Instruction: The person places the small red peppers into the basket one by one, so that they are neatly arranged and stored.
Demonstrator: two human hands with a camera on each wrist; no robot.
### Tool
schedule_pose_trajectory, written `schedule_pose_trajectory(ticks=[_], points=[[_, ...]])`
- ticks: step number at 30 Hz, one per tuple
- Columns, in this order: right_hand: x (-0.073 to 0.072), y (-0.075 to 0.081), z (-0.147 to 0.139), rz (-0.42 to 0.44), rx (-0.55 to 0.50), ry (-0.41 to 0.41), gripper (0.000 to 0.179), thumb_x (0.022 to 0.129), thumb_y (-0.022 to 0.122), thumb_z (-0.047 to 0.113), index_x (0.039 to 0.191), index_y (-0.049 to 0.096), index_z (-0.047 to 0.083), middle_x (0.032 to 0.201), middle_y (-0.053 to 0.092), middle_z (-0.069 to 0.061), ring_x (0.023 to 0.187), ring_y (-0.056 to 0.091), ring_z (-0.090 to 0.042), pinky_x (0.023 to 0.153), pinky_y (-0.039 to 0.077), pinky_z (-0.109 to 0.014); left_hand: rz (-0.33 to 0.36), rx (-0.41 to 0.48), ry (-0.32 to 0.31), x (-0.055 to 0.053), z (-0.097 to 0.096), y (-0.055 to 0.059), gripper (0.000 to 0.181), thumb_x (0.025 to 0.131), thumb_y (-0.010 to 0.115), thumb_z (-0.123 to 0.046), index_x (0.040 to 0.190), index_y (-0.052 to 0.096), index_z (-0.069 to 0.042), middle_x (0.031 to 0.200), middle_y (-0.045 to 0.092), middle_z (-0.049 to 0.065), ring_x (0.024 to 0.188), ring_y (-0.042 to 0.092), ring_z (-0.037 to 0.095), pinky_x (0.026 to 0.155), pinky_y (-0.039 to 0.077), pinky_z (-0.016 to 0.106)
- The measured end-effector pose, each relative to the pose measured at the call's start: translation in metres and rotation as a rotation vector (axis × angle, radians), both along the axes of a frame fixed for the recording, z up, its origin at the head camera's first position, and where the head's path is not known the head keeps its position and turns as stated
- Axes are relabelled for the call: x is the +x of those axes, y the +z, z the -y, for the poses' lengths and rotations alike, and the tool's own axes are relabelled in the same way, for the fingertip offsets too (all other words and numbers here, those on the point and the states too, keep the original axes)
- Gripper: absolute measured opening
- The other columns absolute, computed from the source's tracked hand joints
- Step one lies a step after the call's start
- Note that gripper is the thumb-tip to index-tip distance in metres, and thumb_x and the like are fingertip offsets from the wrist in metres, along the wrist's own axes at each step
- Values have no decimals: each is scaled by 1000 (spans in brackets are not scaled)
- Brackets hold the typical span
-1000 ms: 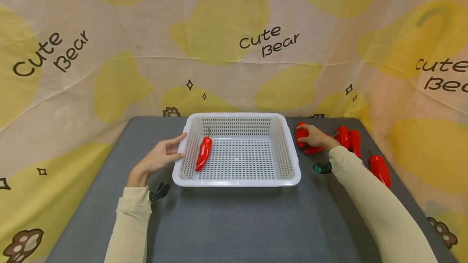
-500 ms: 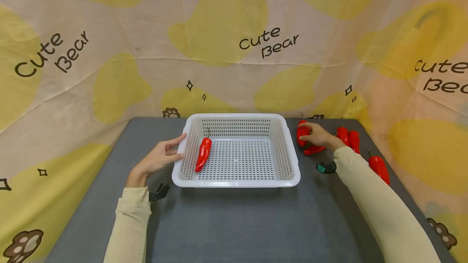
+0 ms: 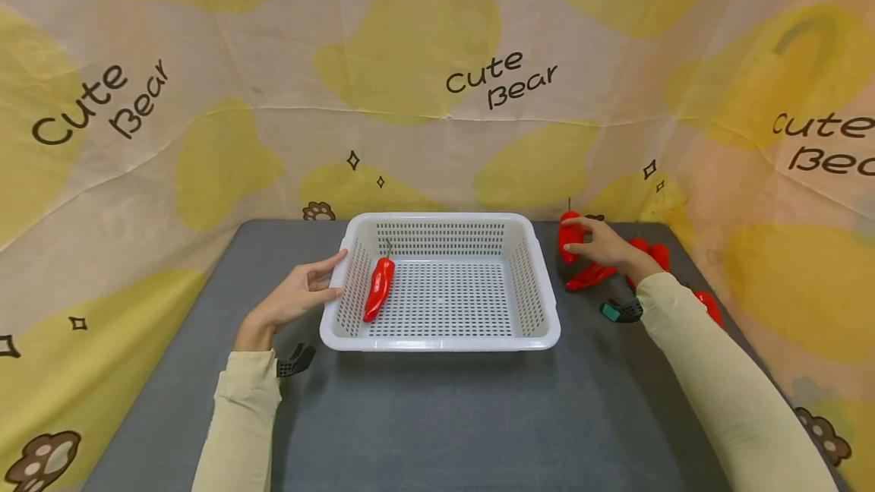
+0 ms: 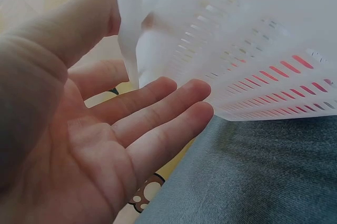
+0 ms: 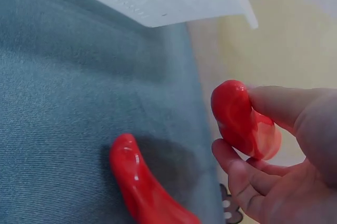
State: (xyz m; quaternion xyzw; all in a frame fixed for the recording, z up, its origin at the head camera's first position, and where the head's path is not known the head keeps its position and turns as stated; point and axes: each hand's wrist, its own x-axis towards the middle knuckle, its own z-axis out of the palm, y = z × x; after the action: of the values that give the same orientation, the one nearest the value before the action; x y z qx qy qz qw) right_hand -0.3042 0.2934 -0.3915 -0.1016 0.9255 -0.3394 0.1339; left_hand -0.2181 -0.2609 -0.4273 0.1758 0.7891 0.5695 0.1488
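A white perforated plastic basket point(image 3: 440, 344) stands on the grey table, with one red chili pepper point(image 3: 379, 288) lying in its left side. My left hand point(image 3: 298, 294) is at the basket's left rim; thumb and fingertips touch it, and in the left wrist view the fingers point(image 4: 166, 124) extend fairly straight beside the slotted wall. Right of the basket, my right hand point(image 3: 604, 244) pinches another red chili pepper point(image 3: 570, 236) between thumb and fingers, its stem pointing up. The right wrist view shows this pepper point(image 5: 239, 118) held above the cloth, beside a lying pepper point(image 5: 145, 187).
One red pepper point(image 3: 591, 276) lies just below the right hand. More red peppers point(image 3: 659, 255) are partly hidden behind the right wrist, and another point(image 3: 711, 306) peeks out past the sleeve. A patterned cloth point(image 3: 410, 59) hangs behind the table point(image 3: 437, 416).
My right hand has taken hold of the pepper and raised it slightly, moving up and a little right, uncovering more of the pepper below. The left hand and basket stay nearly in place.
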Motion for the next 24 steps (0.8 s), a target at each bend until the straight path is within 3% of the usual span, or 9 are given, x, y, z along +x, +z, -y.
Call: schedule_pose_trajectory(ticks=[5, 8, 12, 18, 24], points=[[3, 8, -1, -33, -41, 19, 59, 100, 60, 16, 152, 36, 3, 150, 37, -32, 137, 32, -50, 109, 42, -63, 1, 1, 2, 0, 1, 0, 78, 97, 65, -10, 160, 21, -6, 158, 36, 29, 134, 51, 47, 89, 58, 28], [4, 11, -1, -54, -59, 27, 59, 100, 61, 17, 152, 38, 4, 146, 41, -30, 129, 40, -45, 97, 52, -46, 4, 1, 3, 0, 1, 0, 78, 97, 66, -10, 160, 21, -6, 158, 36, 28, 134, 52, 46, 90, 58, 28], [6, 16, 2, -85, -70, 44, 59, 99, 62, 17, 152, 39, 3, 139, 46, -29, 114, 47, -40, 81, 50, -30, 8, 5, 4, 1, 1, -1, 78, 96, 65, -9, 160, 21, -5, 159, 36, 28, 134, 51, 46, 90, 57, 28], [8, 22, 7, -109, -96, 64, 60, 99, 64, 17, 152, 39, 4, 142, 47, -28, 123, 45, -43, 85, 52, -31, 5, 5, 6, 3, 1, 0, 78, 96, 65, -9, 160, 21, -5, 158, 36, 29, 133, 52, 45, 90, 57, 28], [11, 28, 12, -124, -129, 90, 60, 99, 63, 14, 152, 38, 1, 143, 45, -30, 119, 51, -48, 85, 55, -33, -1, 1, 7, 3, 0, 2, 77, 96, 65, -9, 160, 22, -6, 158, 37, 29, 131, 57, 39, 90, 57, 28]])
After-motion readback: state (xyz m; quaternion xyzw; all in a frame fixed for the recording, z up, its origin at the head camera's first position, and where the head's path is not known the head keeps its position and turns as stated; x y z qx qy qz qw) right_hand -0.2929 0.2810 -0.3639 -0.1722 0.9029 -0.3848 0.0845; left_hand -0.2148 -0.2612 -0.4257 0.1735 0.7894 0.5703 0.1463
